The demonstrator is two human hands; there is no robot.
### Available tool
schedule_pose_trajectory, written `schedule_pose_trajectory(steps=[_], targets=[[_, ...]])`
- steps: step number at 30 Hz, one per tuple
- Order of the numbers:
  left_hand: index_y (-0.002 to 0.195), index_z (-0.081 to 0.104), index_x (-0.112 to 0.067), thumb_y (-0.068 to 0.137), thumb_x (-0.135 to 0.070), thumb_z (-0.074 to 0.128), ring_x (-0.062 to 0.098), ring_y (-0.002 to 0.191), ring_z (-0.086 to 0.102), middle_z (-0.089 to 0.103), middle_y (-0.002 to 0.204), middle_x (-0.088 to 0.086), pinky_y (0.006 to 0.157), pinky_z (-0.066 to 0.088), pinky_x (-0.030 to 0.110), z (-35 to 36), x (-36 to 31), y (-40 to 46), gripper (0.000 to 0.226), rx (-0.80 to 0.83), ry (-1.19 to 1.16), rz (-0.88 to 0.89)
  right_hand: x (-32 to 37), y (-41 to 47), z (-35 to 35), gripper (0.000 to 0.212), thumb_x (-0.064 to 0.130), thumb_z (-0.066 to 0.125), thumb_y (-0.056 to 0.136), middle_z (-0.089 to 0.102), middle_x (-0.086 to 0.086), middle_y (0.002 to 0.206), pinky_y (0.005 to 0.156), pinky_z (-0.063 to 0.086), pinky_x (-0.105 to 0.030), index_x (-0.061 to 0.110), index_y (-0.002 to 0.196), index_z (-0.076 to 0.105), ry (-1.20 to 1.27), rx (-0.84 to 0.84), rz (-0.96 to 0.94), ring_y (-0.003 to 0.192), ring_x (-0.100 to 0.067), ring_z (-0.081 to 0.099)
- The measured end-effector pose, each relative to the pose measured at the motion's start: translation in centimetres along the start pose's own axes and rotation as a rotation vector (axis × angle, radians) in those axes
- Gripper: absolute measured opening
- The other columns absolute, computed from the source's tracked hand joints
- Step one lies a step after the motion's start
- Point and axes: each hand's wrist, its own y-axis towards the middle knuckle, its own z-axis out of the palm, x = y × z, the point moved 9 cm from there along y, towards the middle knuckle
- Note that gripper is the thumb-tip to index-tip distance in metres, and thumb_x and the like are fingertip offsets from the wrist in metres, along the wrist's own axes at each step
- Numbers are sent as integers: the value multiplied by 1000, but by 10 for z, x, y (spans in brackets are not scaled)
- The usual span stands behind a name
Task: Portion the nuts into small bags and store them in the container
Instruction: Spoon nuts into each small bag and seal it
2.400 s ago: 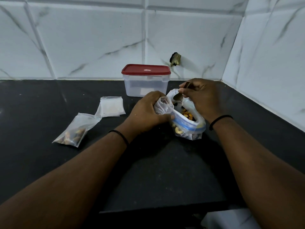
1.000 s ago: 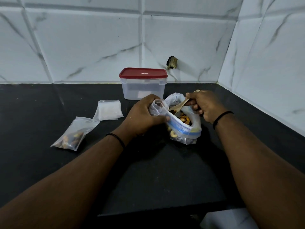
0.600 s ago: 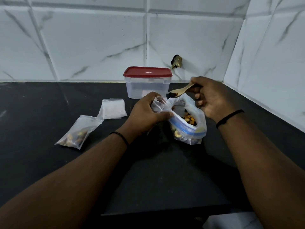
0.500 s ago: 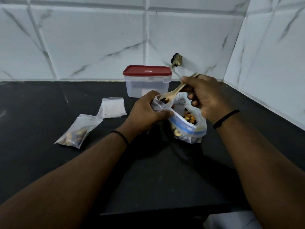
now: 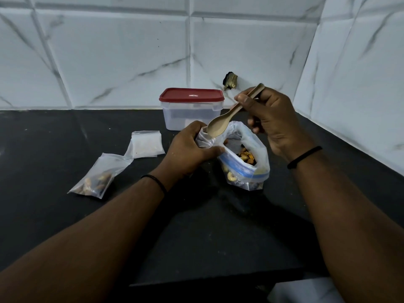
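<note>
Filling is the step in hand: the left hand pinches a small bag open just beside the big nut bag on the tabletop. The right hand grips a wooden spoon, bowl tipped at the small bag's mouth and seemingly empty. Next move: scoop from the big bag. One filled bag lies left; the container is lidded.

small bag mostly behind left hand (contents perhaps unseen)
</note>
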Motion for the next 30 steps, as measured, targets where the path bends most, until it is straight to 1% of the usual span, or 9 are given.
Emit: schedule_pose_trajectory(steps=[4, 7, 10, 12, 18, 22, 25, 27, 30], targets=[[105, 61, -20, 74, -28, 85, 4, 86, 62, 67, 97, -8, 73, 50, 19, -3, -2, -1, 40, -39, 20, 36, -44, 2, -11, 10, 24, 72, 89, 68, -3, 73, 38, 29, -14, 14, 87, 69, 207, -108, 371, 44, -6, 40], [106, 61, -20, 73, -28, 85, 7, 88, 64, 67, 98, -6, 75, 50, 20, -1, -4, -1, 41, -22, 15, 45, -67, 4, -29, 10, 24, 70, 89, 64, -5, 74, 35, 27, -13, 15, 87, 66, 123, -221, 487, 38, -3, 38], [108, 61, -19, 73, -28, 85, 7, 90, 63, 66, 101, -6, 72, 48, 11, 2, -8, -2, 42, 0, 35, 67, -65, 10, -50, 13, 26, 69, 91, 67, -8, 79, 35, 32, -17, 14, 88, 66, -132, -315, 331, 43, -7, 42], [110, 61, -19, 74, -29, 84, 5, 90, 61, 63, 103, -8, 69, 46, 5, 4, -10, -3, 44, 24, 57, 70, -61, 14, -50, 10, 25, 69, 91, 70, -2, 79, 37, 36, -17, 20, 83, 68, -210, -296, 212, 42, -7, 48], [117, 61, -20, 75, -32, 83, 10, 99, 63, 65, 110, -5, 82, 52, 20, 9, -6, -3, 49, 100, 76, 54, -64, 15, -19, 6, 18, 76, 85, 76, 6, 80, 49, 46, -23, 24, 83, 78, -342, -87, 41, 41, -11, 53], [118, 61, -20, 76, -31, 82, 10, 100, 62, 66, 110, -6, 83, 51, 19, 12, -6, -3, 48, 130, 68, 42, -61, 11, -8, 9, 13, 78, 83, 78, 3, 88, 52, 50, -24, 18, 90, 79, -339, -2, 9, 44, -15, 55], [118, 60, -20, 76, -32, 82, 10, 100, 62, 66, 110, -6, 83, 51, 21, 11, -3, -2, 48, 127, 67, 23, -58, 11, -6, 6, 12, 77, 85, 77, -5, 87, 49, 46, -19, 15, 91, 78, -313, 35, 3, 43, -10, 50], [118, 60, -20, 77, -33, 81, 9, 100, 62, 65, 110, -6, 81, 50, 19, 10, -3, -2, 49, 125, 65, 12, -54, 13, -10, 2, 15, 76, 86, 76, -3, 81, 49, 44, -17, 17, 85, 76, -306, 7, -2, 44, -1, 50], [120, 59, -21, 77, -33, 81, 8, 98, 61, 64, 112, -7, 77, 47, 14, 10, -3, -2, 50, 123, 82, 10, -56, 17, -17, 12, 16, 75, 87, 70, 7, 70, 52, 43, -12, 21, 77, 70, -293, -38, 49, 51, 6, 55]])
